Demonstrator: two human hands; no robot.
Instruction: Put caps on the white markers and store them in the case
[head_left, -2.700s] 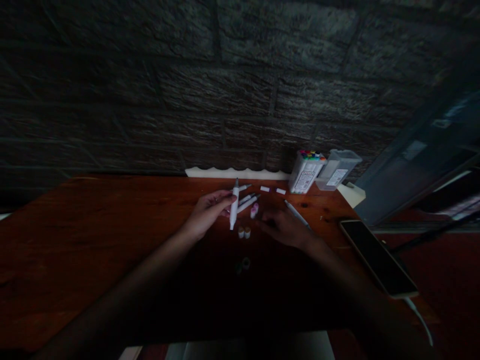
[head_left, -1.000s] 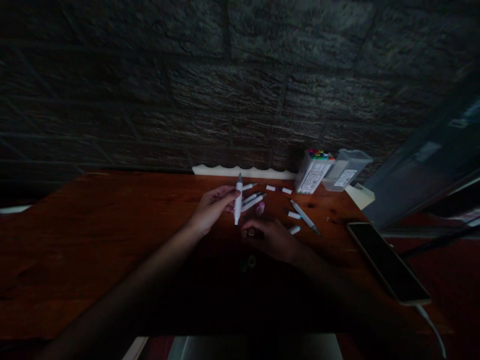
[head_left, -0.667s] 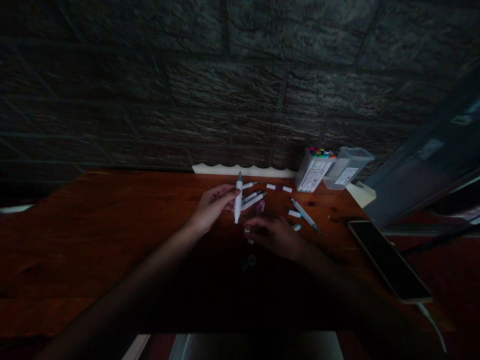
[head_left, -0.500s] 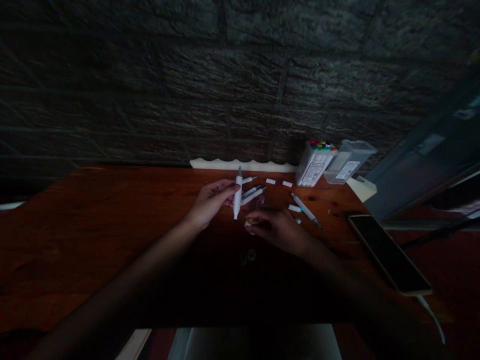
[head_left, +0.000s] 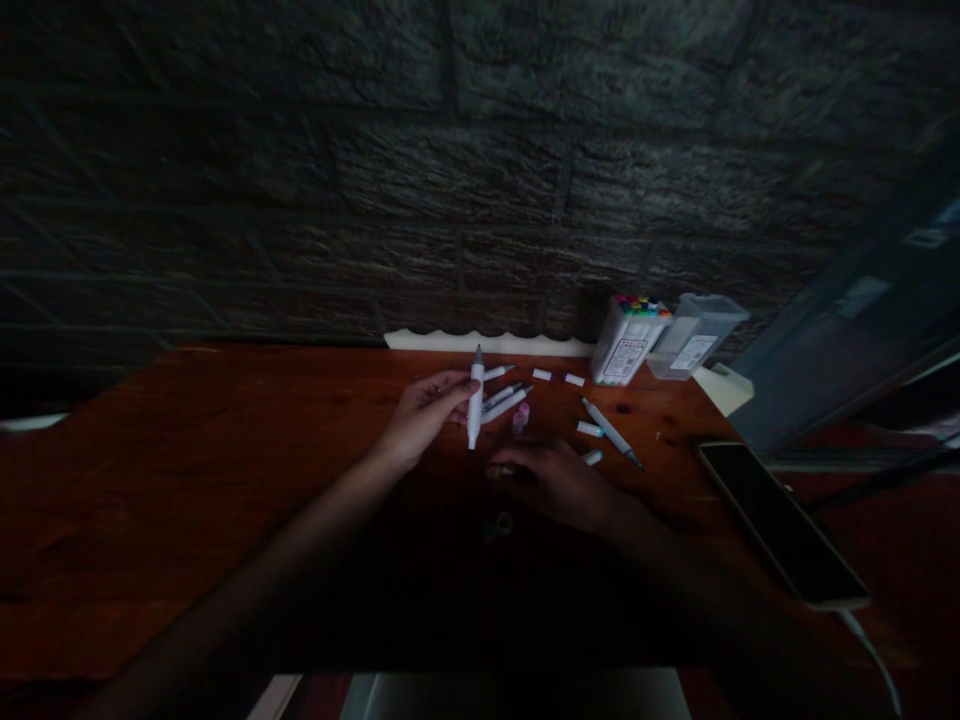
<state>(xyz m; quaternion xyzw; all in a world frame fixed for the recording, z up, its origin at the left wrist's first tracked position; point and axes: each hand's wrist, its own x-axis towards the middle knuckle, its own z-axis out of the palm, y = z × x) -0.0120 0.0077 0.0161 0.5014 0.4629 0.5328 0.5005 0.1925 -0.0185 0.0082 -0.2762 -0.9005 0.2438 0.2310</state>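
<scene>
My left hand [head_left: 424, 415] is closed around a white marker [head_left: 475, 405] with bare grey tips, held nearly upright between thumb and fingers. Several more uncapped white markers [head_left: 506, 404] fan out just behind it; whether the fingers hold these too cannot be told. To the right, my right hand [head_left: 551, 478] is low over the table, fingertips pinched on a small, dark-lit piece that looks like a marker cap [head_left: 496, 470]. A pink cap [head_left: 520, 416] lies just beyond those fingers. Two round caps [head_left: 503, 523] stand in shadow nearer me.
White caps [head_left: 589, 429] and a loose marker [head_left: 613, 433] lie to the right on the wooden table [head_left: 262, 480]. Behind them stand a full marker case [head_left: 628, 345] and a clear plastic cover [head_left: 697, 338]. A phone [head_left: 780, 525] with a cable rests at the right edge, near the brick wall [head_left: 480, 180].
My right hand has lowered slightly with the small cap, baring the pink cap behind it. My left hand keeps its hold on the marker. The view has tipped up a little.
</scene>
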